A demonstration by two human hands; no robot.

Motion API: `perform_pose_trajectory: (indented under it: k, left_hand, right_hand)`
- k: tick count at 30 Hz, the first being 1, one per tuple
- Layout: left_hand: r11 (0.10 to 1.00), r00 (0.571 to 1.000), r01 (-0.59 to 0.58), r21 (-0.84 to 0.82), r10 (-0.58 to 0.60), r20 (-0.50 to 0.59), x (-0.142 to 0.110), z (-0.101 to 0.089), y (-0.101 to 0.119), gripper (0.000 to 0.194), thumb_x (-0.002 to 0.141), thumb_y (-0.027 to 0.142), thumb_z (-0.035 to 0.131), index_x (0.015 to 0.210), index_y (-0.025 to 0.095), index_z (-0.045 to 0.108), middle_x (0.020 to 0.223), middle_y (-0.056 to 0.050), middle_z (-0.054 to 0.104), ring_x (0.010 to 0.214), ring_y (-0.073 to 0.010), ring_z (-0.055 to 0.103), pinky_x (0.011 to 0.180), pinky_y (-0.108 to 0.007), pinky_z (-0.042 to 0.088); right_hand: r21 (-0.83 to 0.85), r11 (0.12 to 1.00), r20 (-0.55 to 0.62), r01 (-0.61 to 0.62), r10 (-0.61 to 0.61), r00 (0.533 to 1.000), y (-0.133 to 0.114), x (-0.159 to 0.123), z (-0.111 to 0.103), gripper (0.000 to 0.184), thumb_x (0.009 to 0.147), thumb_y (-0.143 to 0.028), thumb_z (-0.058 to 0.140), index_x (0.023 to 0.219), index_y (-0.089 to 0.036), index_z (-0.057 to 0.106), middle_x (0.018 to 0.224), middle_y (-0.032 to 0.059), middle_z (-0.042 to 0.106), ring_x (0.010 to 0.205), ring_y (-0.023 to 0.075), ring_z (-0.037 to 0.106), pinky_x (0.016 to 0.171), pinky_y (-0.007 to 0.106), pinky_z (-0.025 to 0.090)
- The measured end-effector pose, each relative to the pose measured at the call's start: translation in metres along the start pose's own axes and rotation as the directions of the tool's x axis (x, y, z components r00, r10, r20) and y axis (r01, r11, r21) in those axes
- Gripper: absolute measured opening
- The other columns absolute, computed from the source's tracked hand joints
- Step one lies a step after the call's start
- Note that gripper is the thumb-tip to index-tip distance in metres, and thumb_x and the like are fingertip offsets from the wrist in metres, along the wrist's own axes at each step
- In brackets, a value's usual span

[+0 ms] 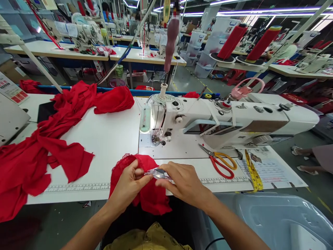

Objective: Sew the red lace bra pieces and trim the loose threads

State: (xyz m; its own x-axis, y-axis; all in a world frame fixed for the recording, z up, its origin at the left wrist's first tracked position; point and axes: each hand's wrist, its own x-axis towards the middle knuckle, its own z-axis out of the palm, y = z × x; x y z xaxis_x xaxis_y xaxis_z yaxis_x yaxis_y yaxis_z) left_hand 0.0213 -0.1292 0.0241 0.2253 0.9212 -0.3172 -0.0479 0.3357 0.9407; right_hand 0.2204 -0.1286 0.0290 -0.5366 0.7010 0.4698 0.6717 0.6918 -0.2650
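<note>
My left hand [129,184] is closed in a pinch on a small red lace fabric piece [145,198] at the near edge of the white sewing table [109,139]. My right hand [183,182] grips a pair of small metal thread snips [156,173], whose tips meet the fabric at my left fingers. The fabric hangs partly over the table's edge. Just behind both hands stands the white sewing machine [221,121], its needle area at the left end.
A heap of red cloth [52,139] covers the table's left side. Red-and-yellow-handled scissors [221,163] and a yellow tape measure [252,173] lie to the right. A translucent bin [273,218] stands at lower right. Another person's feet [301,159] show at far right.
</note>
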Motion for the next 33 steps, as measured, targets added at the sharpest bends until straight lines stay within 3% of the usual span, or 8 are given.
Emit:
perform_pose_trajectory:
  k: [3, 6, 9, 14, 17, 20, 26, 33]
  left_hand:
    - [1.0, 0.999, -0.023, -0.004, 0.023, 0.031, 0.0, 0.005, -0.004, 0.044, 0.071, 0.031, 0.078, 0.076, 0.022, 0.035, 0.062, 0.008, 0.056, 0.058, -0.0076, 0.049, 0.054, -0.017, 0.035]
    - [1.0, 0.999, -0.029, 0.001, 0.029, 0.044, 0.0, 0.009, -0.007, 0.046, 0.072, 0.029, 0.078, 0.074, 0.022, 0.033, 0.062, 0.008, 0.058, 0.058, -0.0072, 0.049, 0.053, -0.016, 0.034]
    - [1.0, 1.0, -0.019, -0.006, 0.019, 0.019, 0.001, 0.009, -0.006, 0.045, 0.07, 0.031, 0.081, 0.074, 0.021, 0.037, 0.058, 0.01, 0.053, 0.054, -0.0058, 0.047, 0.051, -0.015, 0.033]
    - [0.991, 0.999, 0.042, -0.129, -0.038, 0.032, -0.003, 0.006, 0.003, 0.036, 0.071, 0.035, 0.082, 0.089, 0.02, 0.055, 0.066, 0.007, 0.061, 0.064, -0.0106, 0.061, 0.062, -0.019, 0.049]
    - [0.974, 0.996, 0.078, -0.213, -0.07, 0.046, -0.006, 0.004, 0.005, 0.043, 0.072, 0.036, 0.082, 0.105, 0.022, 0.061, 0.08, 0.002, 0.071, 0.074, -0.0156, 0.068, 0.07, -0.025, 0.055]
    - [0.973, 0.997, 0.08, -0.216, -0.079, 0.013, -0.006, 0.004, 0.003, 0.041, 0.07, 0.035, 0.084, 0.103, 0.022, 0.064, 0.083, 0.0, 0.073, 0.076, -0.0166, 0.07, 0.071, -0.024, 0.055]
    - [0.995, 1.0, 0.021, -0.093, -0.02, 0.006, -0.006, 0.005, -0.004, 0.04, 0.075, 0.037, 0.079, 0.108, 0.021, 0.063, 0.09, -0.002, 0.075, 0.078, -0.0172, 0.069, 0.073, -0.026, 0.056]
    - [0.977, 0.997, 0.074, -0.2, -0.077, -0.008, -0.007, -0.001, 0.0, 0.053, 0.071, 0.036, 0.083, 0.116, 0.021, 0.059, 0.093, -0.004, 0.075, 0.084, -0.0212, 0.072, 0.075, -0.03, 0.058]
  right_hand:
    - [0.198, 0.979, 0.047, -0.044, 0.035, 0.998, -0.001, -0.001, 0.005, 0.021, 0.1, -0.031, 0.052, 0.115, -0.019, 0.059, 0.084, 0.0017, 0.069, 0.068, 0.0127, 0.06, 0.062, 0.024, 0.037]
    - [0.349, 0.933, 0.062, -0.088, 0.071, 0.996, -0.002, 0.001, 0.011, 0.021, 0.093, -0.013, 0.048, 0.106, -0.021, 0.062, 0.079, 0.0, 0.067, 0.066, 0.012, 0.057, 0.061, 0.023, 0.038]
    - [0.482, 0.853, 0.039, -0.201, 0.208, 0.977, -0.003, 0.004, 0.012, 0.012, 0.092, -0.018, 0.051, 0.095, -0.021, 0.062, 0.073, -0.0012, 0.063, 0.062, 0.0113, 0.052, 0.058, 0.023, 0.038]
    - [0.528, 0.738, 0.003, -0.42, 0.493, 0.87, 0.002, 0.0, 0.006, 0.02, 0.096, -0.037, 0.056, 0.083, -0.021, 0.059, 0.059, -0.0058, 0.048, 0.052, 0.0091, 0.041, 0.051, 0.021, 0.034]
    - [0.451, 0.792, 0.022, -0.412, 0.451, 0.892, 0.006, -0.007, 0.006, 0.014, 0.093, -0.034, 0.06, 0.091, -0.021, 0.062, 0.068, -0.0029, 0.059, 0.058, 0.0103, 0.049, 0.057, 0.022, 0.038]
    - [0.457, 0.813, 0.033, -0.36, 0.39, 0.92, 0.004, -0.011, 0.011, 0.009, 0.092, -0.026, 0.06, 0.098, -0.021, 0.065, 0.081, 0.0003, 0.069, 0.065, 0.0115, 0.056, 0.063, 0.023, 0.04]
    - [0.507, 0.796, 0.077, -0.33, 0.339, 0.937, -0.002, -0.003, 0.023, 0.008, 0.088, -0.017, 0.057, 0.09, -0.021, 0.064, 0.073, -0.003, 0.063, 0.061, 0.0099, 0.05, 0.06, 0.022, 0.036]
    - [0.543, 0.715, 0.026, -0.439, 0.509, 0.86, -0.006, -0.004, 0.016, 0.009, 0.091, -0.024, 0.054, 0.082, -0.022, 0.055, 0.061, -0.0065, 0.05, 0.052, 0.0091, 0.042, 0.052, 0.021, 0.034]
